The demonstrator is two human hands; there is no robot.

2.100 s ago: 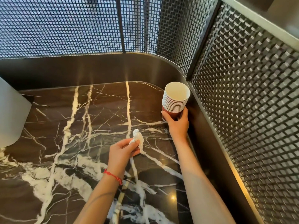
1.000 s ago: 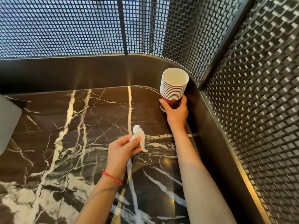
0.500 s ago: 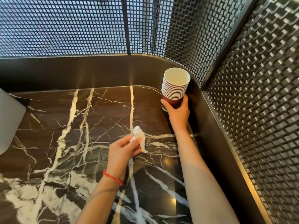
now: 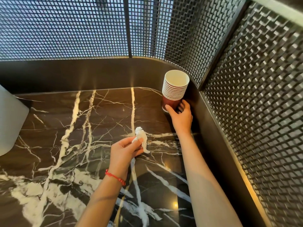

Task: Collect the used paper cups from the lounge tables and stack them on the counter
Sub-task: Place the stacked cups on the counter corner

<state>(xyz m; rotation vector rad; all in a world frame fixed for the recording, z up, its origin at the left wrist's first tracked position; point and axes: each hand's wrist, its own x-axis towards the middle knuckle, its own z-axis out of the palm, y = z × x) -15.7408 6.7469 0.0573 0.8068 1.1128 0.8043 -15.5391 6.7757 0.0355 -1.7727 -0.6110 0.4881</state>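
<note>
The right hand (image 4: 180, 117) is curling thumb and fingers round the red base of the stack of paper cups (image 4: 175, 88), which is standing upright on the marble counter (image 4: 68, 145) in its far right corner, close against the dark raised edge (image 4: 211, 115) below the mesh screen (image 4: 254, 95). The left hand (image 4: 124, 151) is pinching a crumpled white tissue (image 4: 141, 139) just above the counter, nearer the person. As a judgement, the task is nearing its end: many cups are already sitting nested on the counter, and what is remaining is letting go of the stack; whether more cups are waiting on the tables is not showing here. Compared with half a second ago, the right fingers are looking a little more spread on the base, the stack is staying in the same corner, and the left hand is still keeping the tissue
</note>
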